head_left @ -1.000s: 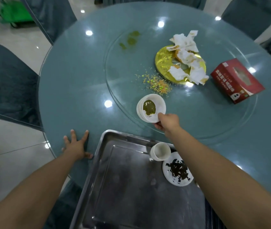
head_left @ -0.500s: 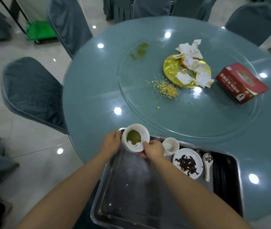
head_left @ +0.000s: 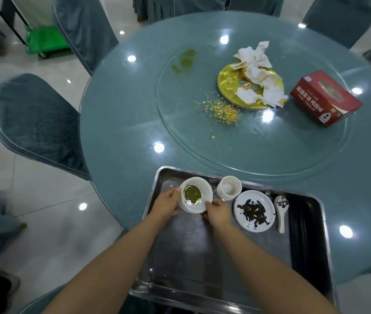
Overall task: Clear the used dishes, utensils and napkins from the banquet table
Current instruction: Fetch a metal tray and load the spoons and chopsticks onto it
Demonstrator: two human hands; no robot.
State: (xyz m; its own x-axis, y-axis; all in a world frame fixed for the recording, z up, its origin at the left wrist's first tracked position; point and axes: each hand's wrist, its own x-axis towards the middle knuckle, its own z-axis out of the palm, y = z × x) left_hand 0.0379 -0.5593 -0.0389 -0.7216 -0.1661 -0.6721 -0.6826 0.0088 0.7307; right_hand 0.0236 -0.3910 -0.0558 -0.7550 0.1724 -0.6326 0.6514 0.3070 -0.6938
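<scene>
Two bare hands meet over the near left corner of a rectangular stainless steel tray (head_left: 193, 257): the left hand (head_left: 167, 201) and the right hand (head_left: 218, 214) each grip a side of a small stack of white ceramic bowls (head_left: 195, 195), the top one holding a pool of green sauce. The stack sits low over the tray's far left corner; I cannot tell whether it touches the metal. Most of the tray's near half is bare steel. Just right of the bowls stands a stack of white ribbed cups (head_left: 228, 188), then a white saucer strewn with dark tea leaves (head_left: 254, 211), then a white ceramic spoon (head_left: 281, 208), all in a row along the far side. A dark ridged strip fills the tray's right edge. The tray rests on the near rim of the round teal banquet table (head_left: 121, 123) and overhangs it toward the person. Beyond lies a glass turntable (head_left: 270, 150) carrying scattered orange and green food crumbs (head_left: 224, 109), a gold round plate (head_left: 227, 83) heaped with crumpled white napkins (head_left: 257, 73), green smears (head_left: 185, 61) and a red cardboard tissue box (head_left: 325, 98). Teal-covered chairs (head_left: 37, 123) ring the table's left and far edges.
</scene>
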